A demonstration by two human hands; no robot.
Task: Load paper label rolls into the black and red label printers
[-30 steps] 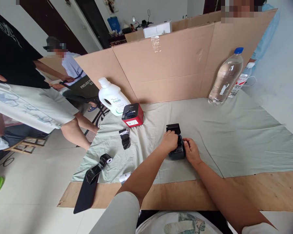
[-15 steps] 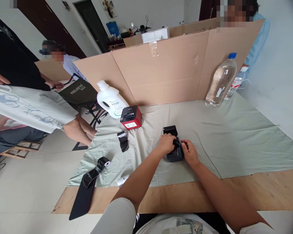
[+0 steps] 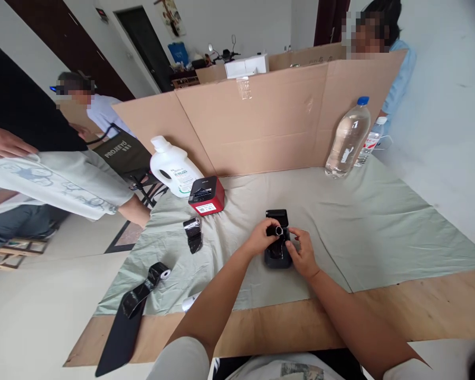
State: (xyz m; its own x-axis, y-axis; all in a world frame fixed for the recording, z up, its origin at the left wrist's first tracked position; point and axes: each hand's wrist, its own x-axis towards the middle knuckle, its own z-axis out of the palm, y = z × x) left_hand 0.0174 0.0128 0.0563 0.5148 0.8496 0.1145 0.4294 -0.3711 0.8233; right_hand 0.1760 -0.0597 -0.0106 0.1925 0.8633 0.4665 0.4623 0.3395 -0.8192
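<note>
A small black label printer (image 3: 277, 263) stands on the cloth in front of me with its lid (image 3: 276, 216) raised. My left hand (image 3: 262, 237) pinches a small roll of black paper (image 3: 279, 230) above the printer's bay, its pale core end facing me. A dark strip hangs from the roll into the bay. At the printer's right side is my right hand (image 3: 304, 254), thumb and forefinger apart near the roll; whether the fingertips touch it I cannot tell.
Left of the hands lie black paper rolls (image 3: 192, 235) (image 3: 157, 273), a red-and-black printer (image 3: 208, 196) and a white jug (image 3: 174, 168). A dark flat board (image 3: 121, 338) overhangs the front edge. Cardboard (image 3: 257, 121) and water bottles (image 3: 348, 140) stand behind. Other people are nearby.
My left hand has lifted from inside the printer, and the paper roll now shows in its fingers. My right hand has shifted slightly, its fingers nearer the roll. The view has tilted a little.
</note>
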